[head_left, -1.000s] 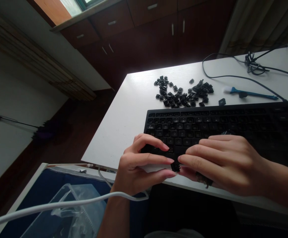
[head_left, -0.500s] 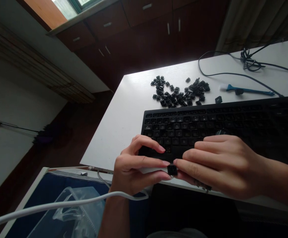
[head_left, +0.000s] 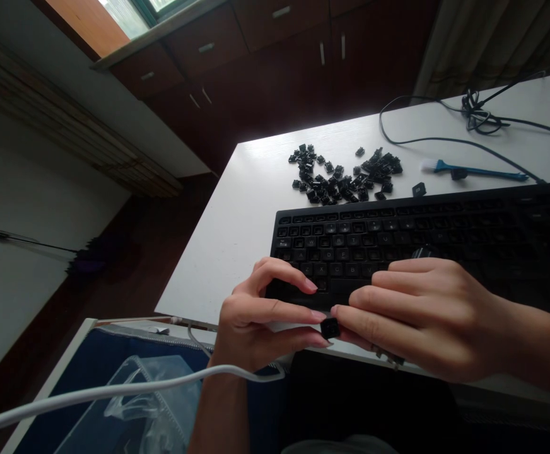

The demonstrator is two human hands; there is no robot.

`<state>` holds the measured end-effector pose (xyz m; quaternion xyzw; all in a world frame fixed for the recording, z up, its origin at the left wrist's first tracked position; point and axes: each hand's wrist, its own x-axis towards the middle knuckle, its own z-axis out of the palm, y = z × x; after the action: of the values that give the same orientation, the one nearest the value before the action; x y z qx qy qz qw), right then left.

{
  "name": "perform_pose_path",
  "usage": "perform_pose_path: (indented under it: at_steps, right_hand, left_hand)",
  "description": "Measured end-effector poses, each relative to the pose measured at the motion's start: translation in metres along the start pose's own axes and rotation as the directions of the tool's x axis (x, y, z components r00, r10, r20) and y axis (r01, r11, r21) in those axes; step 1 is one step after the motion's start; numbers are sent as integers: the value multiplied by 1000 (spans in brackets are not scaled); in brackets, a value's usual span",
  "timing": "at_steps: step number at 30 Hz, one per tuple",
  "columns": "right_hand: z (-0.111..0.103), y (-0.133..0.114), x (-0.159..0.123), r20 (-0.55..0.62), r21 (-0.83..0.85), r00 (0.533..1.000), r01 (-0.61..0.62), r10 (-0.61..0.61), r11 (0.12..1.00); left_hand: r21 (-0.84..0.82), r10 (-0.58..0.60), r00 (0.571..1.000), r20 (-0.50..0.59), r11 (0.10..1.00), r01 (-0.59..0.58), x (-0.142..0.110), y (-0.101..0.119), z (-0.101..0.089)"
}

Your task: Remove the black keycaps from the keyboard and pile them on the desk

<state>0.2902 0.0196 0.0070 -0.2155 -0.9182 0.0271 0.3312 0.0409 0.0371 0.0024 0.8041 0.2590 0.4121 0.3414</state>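
Note:
Just in front of the keyboard's near edge, a small black keycap (head_left: 330, 328) is pinched between the fingertips of both hands. My left hand (head_left: 251, 318) grips its left side with index finger and thumb, its other fingers curled above the keyboard. From the right, my right hand (head_left: 417, 312) closes on the keycap's other side. A small metallic piece (head_left: 388, 356) shows beneath that hand; its kind is unclear. Behind lies a black keyboard (head_left: 310, 293), with keycaps in some positions and open sockets in others.
A heap of black keycaps (head_left: 341, 183) lies behind the keyboard on the white table (head_left: 218, 233). Two loose keycaps are near a blue brush (head_left: 483, 170). A black cable (head_left: 445, 140) crosses the back. At lower left are a white cord (head_left: 114, 389) and a clear plastic bag (head_left: 137, 410).
The keycap has tilted slightly between my fingertips. Both hands stay in nearly the same place, and the objects on the table have not moved.

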Motion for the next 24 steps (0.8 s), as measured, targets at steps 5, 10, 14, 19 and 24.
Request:
perform_pose_path:
  at_steps: [5, 10, 14, 19, 24]
  right_hand:
    - [0, 0, 0, -1, 4, 1000, 0, 0, 1000]
    - [0, -1, 0, 9, 11, 1000, -2, 2, 1000]
    - [0, 0, 0, 18, 9, 1000, 1, -1, 1000]
    - [0, 0, 1, 26, 9, 1000, -4, 4, 1000]
    - [-1, 0, 2, 25, 3, 1000, 1, -2, 1000]
  left_hand:
    - [-7, -5, 1000, 1, 1000, 5, -1, 0, 0]
    - [-5, -2, 1000, 4, 1000, 2, 0, 0, 0]
    - [-2, 0, 1000, 1, 1000, 0, 1, 0, 0]
    - [-1, -9, 1000, 4, 1000, 9, 0, 0, 0]
    - [5, -19, 1000, -1, 1000, 19, 0, 0, 0]
